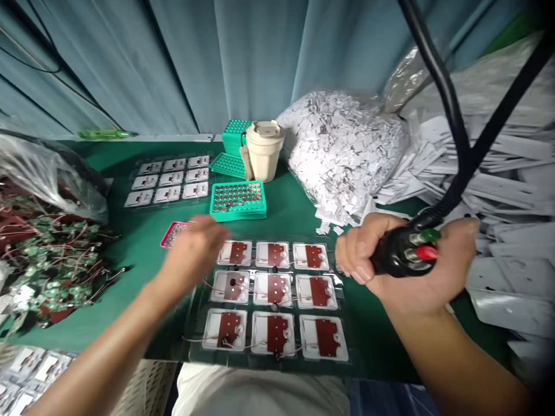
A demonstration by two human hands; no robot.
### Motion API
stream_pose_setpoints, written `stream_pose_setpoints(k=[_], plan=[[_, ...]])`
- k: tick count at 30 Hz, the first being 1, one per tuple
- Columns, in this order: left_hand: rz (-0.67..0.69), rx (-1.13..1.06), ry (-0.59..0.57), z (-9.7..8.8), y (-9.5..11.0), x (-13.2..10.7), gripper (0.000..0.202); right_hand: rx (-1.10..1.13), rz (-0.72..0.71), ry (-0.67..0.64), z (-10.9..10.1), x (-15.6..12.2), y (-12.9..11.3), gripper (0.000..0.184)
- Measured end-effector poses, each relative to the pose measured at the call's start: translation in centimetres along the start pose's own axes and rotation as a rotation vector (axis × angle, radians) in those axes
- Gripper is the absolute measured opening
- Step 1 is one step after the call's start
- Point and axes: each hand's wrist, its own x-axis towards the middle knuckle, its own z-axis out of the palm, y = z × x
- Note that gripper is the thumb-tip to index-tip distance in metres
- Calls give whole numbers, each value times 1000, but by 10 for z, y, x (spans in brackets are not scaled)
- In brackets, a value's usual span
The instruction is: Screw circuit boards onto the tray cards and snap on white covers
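My right hand point(411, 271) is wrapped round a black corded electric screwdriver point(392, 254), whose rear end, with a red and a green part, faces me. Its tip is hidden. My left hand point(197, 245), a little blurred, has its fingers closed beside a pink tray point(163, 241) of small metal pieces. Whatever those fingers hold is hidden. Below and between my hands lies a clear plastic sheet tray point(195, 341) with rows of white square cases. Brown-red boards point(277, 289) sit in the cases, with thin wires and small black round parts on several.
Behind stand a green tray of coin-like cells point(238, 196), a beige cup point(265, 150) and another tray of cases point(169, 180). Wired circuit boards point(60, 271) pile up at left. A bag of white pieces point(342, 150) and stacked white parts point(503, 173) crowd the right; black cable point(446, 92) hangs there.
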Motion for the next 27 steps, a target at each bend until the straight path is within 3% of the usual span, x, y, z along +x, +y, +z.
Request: stream_pose_setpoints(k=[1, 3, 5, 8, 11, 14, 17, 18, 20, 22, 24, 27], plan=[[-133, 127, -1, -4, -20, -8, 25, -8, 17, 2, -4, -4, -3, 65], [-200, 148, -63, -6, -54, -20, 17, -7, 32, 16, -10, -12, -8, 65], [-270, 126, -79, -1, -75, -29, 12, 5, 39, 35, -10, -18, -9, 63], [-322, 90, -59, 6, -87, -37, 12, 22, 42, 69, -8, -22, -3, 62], [-367, 57, 1, 4, -83, -38, 16, 28, 38, 115, -7, -21, 4, 63], [-375, -56, 81, -4, -56, -32, 17, 40, 25, 125, -8, -20, 8, 63], [-242, -258, 30, -4, -2, -19, 14, 56, 6, 113, -8, -19, 11, 62], [-138, -333, -22, -1, 19, -14, 14, 62, 3, 110, -8, -19, 12, 62], [214, -499, -123, 10, 58, -5, 21, 69, 10, 107, -8, -19, 13, 62], [426, -454, -166, 24, 86, 2, 31, 67, 29, 102, -7, -19, 15, 59], [524, -321, -149, 37, 101, 6, 35, 56, 48, 71, -8, -21, 17, 56], [563, -206, -107, 49, 102, 8, 36, 41, 61, 0, -10, -23, 20, 56]])
